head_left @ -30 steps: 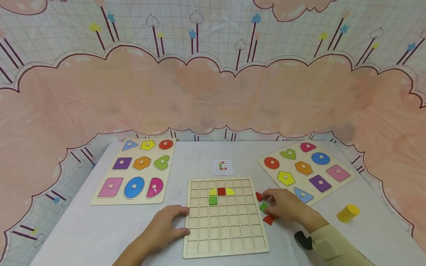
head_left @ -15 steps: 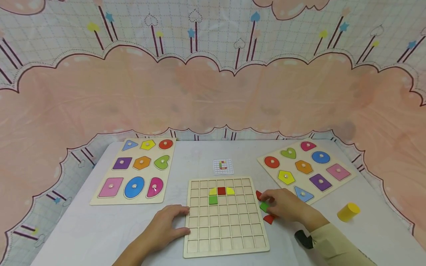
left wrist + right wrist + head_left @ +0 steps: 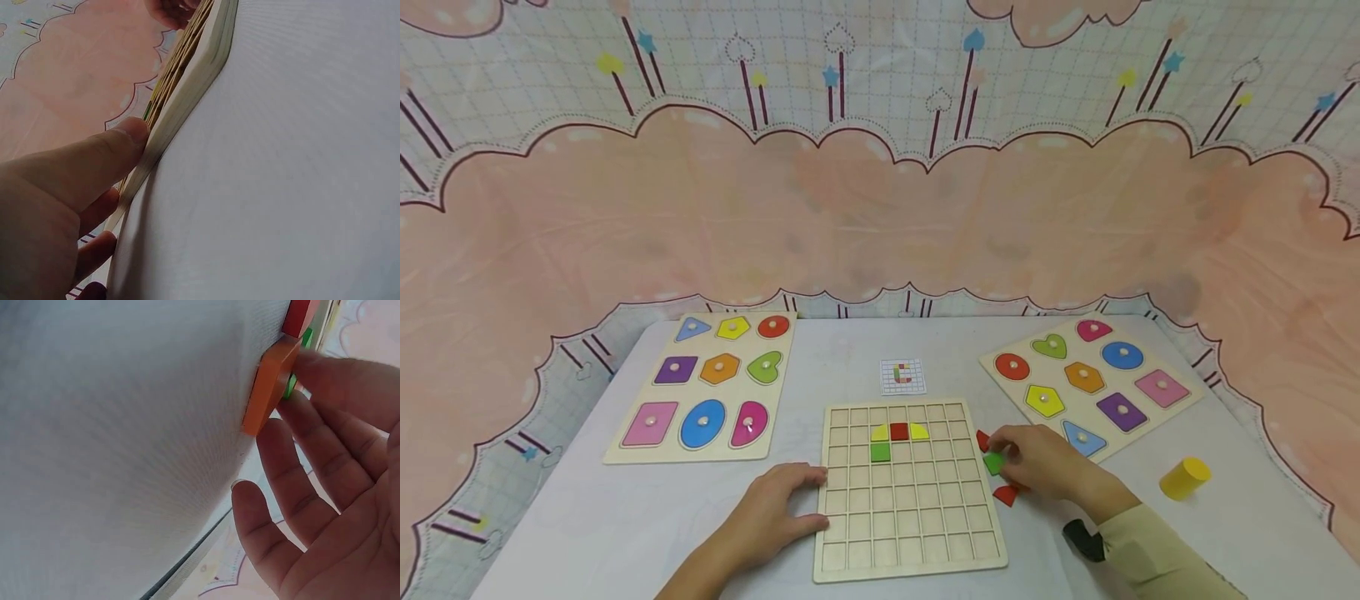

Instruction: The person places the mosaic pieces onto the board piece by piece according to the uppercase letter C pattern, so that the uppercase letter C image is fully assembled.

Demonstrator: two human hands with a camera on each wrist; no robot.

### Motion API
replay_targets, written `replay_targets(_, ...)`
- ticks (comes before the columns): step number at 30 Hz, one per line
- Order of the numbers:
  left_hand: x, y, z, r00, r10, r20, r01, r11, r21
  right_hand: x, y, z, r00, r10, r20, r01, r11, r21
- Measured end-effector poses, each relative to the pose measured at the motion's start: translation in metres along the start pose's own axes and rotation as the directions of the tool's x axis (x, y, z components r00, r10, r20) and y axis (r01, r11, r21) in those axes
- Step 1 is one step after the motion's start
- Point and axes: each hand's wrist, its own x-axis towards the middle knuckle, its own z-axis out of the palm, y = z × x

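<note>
The green tile (image 3: 993, 463) lay at the fingertips of the right hand (image 3: 1048, 465), pinched between thumb and fingers; how firmly could not be told. One red tile (image 3: 982, 441) sat just beyond those fingertips, and another red tile (image 3: 1005, 496) lay on the near side of the thumb. Good handling, in my judgement, meant holding the green tile by opposite edges, with the spare fingers kept high so that its neighbours were not nudged.

To the left of the right hand lay the grid board (image 3: 913, 500). The left hand (image 3: 769, 510) rested its thumb and relaxed fingers against the near-side edge without clasping it; light, even pressure there seemed enough to stop any sliding.

The right wrist view showed an orange tile (image 3: 269, 390) beside the right hand's fingers, largely hidden from the head view. Only the head view showed the pattern card (image 3: 903, 377), beyond both hands, and the yellow cylinder (image 3: 1184, 479), out to the right hand's right on the worktop (image 3: 580, 533).
</note>
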Motion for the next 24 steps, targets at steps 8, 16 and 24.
replay_targets(8,0.0001,-0.0005,0.0003,1.000,0.014,-0.011,-0.014,1.000,0.014,0.0004,-0.0042,-0.0018,1.000,-0.014,-0.009,0.014,1.000,-0.016)
replay_targets(16,0.0002,-0.0011,0.0005,1.000,0.027,-0.013,-0.027,0.999,0.020,0.0000,-0.0058,-0.0018,1.000,-0.023,-0.020,0.022,0.999,-0.033)
replay_targets(24,-0.0007,0.0004,-0.0001,1.000,0.012,-0.008,-0.012,1.000,0.007,-0.0019,-0.0056,-0.0030,0.998,-0.051,-0.036,0.049,0.997,-0.054)
